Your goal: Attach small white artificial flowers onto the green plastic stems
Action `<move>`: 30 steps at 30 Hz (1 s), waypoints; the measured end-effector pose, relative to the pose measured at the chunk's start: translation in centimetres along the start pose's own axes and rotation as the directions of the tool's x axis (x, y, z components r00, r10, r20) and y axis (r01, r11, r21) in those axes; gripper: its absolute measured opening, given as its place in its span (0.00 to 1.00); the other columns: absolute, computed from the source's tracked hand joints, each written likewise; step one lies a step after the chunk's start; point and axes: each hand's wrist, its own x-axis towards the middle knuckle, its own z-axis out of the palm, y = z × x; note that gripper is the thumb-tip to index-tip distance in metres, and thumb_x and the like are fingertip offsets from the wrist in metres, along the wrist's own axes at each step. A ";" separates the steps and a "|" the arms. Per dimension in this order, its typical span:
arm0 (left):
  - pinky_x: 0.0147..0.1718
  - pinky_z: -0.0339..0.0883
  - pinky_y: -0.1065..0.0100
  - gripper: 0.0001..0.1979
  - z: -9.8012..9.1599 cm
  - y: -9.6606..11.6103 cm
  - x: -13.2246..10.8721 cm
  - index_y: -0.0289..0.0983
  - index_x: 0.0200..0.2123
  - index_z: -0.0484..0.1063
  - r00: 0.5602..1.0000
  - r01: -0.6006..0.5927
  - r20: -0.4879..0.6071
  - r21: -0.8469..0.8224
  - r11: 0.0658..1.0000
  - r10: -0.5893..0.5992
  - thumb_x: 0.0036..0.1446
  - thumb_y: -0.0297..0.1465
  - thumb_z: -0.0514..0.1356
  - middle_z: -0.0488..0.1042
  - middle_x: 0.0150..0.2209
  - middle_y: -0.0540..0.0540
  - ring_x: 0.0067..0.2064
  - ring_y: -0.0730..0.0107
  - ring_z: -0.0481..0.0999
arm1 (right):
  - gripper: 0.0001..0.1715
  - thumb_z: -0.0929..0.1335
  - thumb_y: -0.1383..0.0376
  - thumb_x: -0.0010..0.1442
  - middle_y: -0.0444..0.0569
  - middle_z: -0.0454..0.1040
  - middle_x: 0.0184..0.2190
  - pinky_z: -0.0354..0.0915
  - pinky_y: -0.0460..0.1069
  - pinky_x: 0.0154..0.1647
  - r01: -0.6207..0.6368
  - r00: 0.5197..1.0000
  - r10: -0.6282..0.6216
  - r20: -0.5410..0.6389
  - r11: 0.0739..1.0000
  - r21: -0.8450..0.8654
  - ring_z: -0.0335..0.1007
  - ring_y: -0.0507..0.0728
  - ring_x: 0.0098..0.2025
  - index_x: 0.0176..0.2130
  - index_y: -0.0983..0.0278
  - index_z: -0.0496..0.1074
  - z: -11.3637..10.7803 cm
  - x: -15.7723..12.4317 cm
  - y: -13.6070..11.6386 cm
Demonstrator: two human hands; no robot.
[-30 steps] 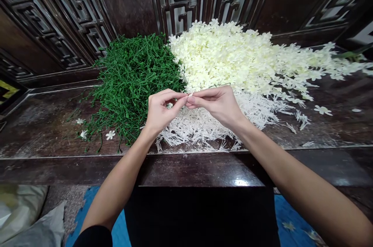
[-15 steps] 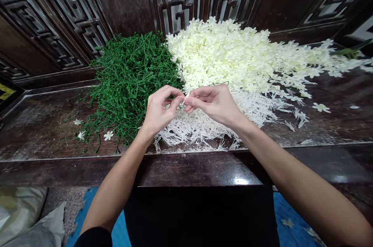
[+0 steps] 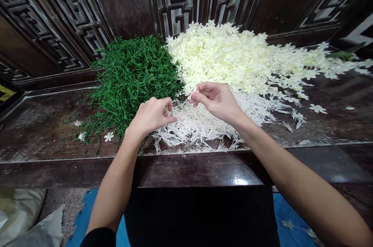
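Note:
My right hand (image 3: 217, 100) hovers above the white pile with thumb and fingertips pinched on a small white flower (image 3: 194, 90), mostly covered by the fingers. My left hand (image 3: 154, 114) is apart from it, at the lower right of the green heap. Its thumb and forefinger are spread, with nothing visible between them. Beneath and between the hands lies a pile of thin white artificial stamens (image 3: 192, 126). Green plastic stems (image 3: 131, 72) form a tangled heap at the left, and cream-white artificial blossoms (image 3: 224, 56) are mounded behind my right hand.
All the piles lie on a dark wooden bench (image 3: 43, 122) against a carved lattice backrest (image 3: 175, 2). A few loose white flowers (image 3: 108, 136) lie at the left, another flower (image 3: 317, 109) at the right. Pale sacks (image 3: 26, 212) are on the floor at lower left.
My two hands were together at the fingertips on a small white piece. Now my left hand has drawn away to the left and spread its fingers, while my right hand moved slightly right, still pinching.

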 end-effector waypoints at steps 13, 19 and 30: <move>0.18 0.65 0.75 0.12 -0.7 1.5 0.8 0.39 0.29 0.67 0.843 -0.136 -0.471 -0.654 0.744 -0.260 0.51 0.34 0.68 0.69 0.24 0.53 0.22 0.78 0.69 | 0.08 0.75 0.59 0.54 0.48 0.66 0.61 0.66 0.63 0.57 -0.062 0.956 0.024 0.291 0.991 0.121 0.66 0.62 0.59 0.29 0.61 0.78 -0.5 -0.2 -0.9; 0.18 0.70 0.74 0.13 0.6 1.4 1.1 0.38 0.30 0.67 0.850 -0.125 -0.433 -0.719 0.683 -0.299 0.50 0.34 0.69 0.70 0.25 0.52 0.23 0.77 0.71 | 0.07 0.75 0.59 0.55 0.51 0.72 0.57 0.70 0.60 0.52 -0.096 0.924 -0.014 0.381 0.959 0.268 0.75 0.57 0.48 0.33 0.60 0.80 0.6 -0.3 -0.4; 0.49 0.73 0.61 0.05 1.2 1.7 0.7 0.38 0.40 0.76 0.812 -0.379 -0.520 -0.127 0.917 0.264 0.60 0.30 0.62 0.77 0.47 0.43 0.49 0.64 0.76 | 0.10 0.76 0.57 0.52 0.48 0.79 0.38 0.72 0.58 0.52 -0.039 0.986 0.000 0.167 0.972 0.232 0.76 0.56 0.41 0.33 0.60 0.80 0.7 -0.3 -0.4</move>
